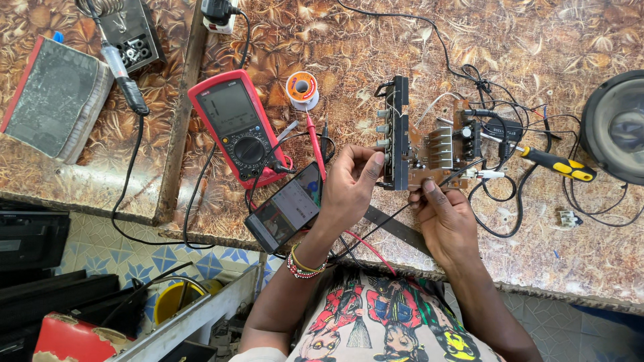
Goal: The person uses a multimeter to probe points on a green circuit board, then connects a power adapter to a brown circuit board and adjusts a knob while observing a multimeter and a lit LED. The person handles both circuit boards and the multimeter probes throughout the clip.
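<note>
A brown circuit board (439,151) with a black front panel (400,133) carrying a column of knob shafts lies near the middle of the workbench (537,40), just beyond the person's hands. The left hand (349,188) grips the near end of the black front panel, its thumb and fingertips closed on the panel's edge. The right hand (446,218) pinches the near edge of the circuit board between thumb and forefinger. A finned heat sink (441,147) stands upright on the board, and thin black wires (500,194) loop from its right side across the bench.

To the right of the board lies a screwdriver with a yellow and black handle (558,164); farther right, at the frame edge, sits a round loudspeaker (617,127). A small white connector block (569,218) lies near the right of the wires.

To the left, a smartphone (285,206) with a lit screen rests just beside the left wrist. Beyond it lies a red digital multimeter (238,127), its red probe (315,144) lying beside it. A spool of solder (302,87) sits far of the probe. At far left, a soldering iron (121,70) lies over its stand (131,30), next to a grey book with a red spine (57,97).
</note>
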